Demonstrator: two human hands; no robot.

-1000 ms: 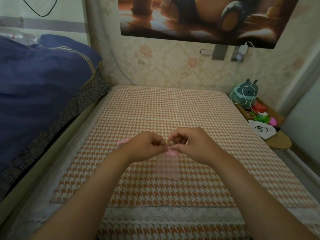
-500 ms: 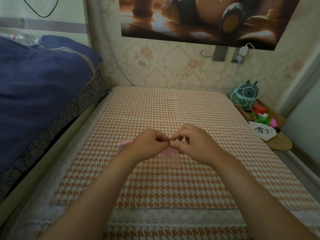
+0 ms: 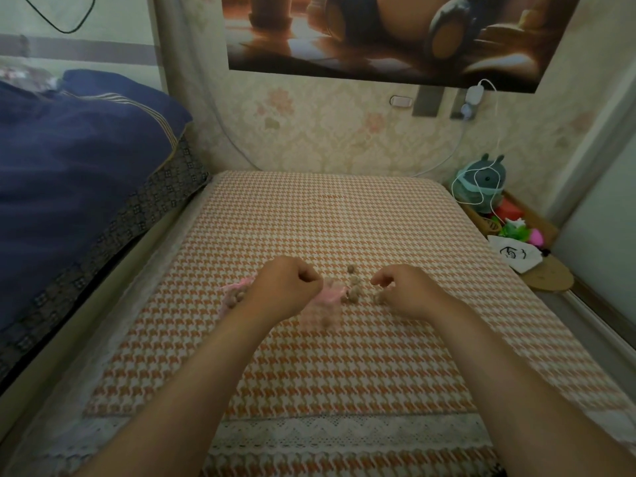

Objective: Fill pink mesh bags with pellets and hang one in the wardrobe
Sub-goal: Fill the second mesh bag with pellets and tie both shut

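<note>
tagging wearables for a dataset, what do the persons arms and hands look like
The left hand and right hand are ungloved, with no rings visible. Both forearms are bare to the frame's edge: no sleeves, watch or bracelet show.

clenching the left hand (image 3: 287,287) on a sheer pink mesh bag (image 3: 327,299), hovering the right hand (image 3: 404,292) apart, fingers (image 3: 380,279) loosely curled.

Left hand (image 3: 285,287) pinches mesh bag (image 3: 328,295) beside pellets (image 3: 353,291).

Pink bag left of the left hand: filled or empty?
Filled, at least partly: brown pellets show through the pink mesh bag beside the left hand. The hand hides the rest.
</note>
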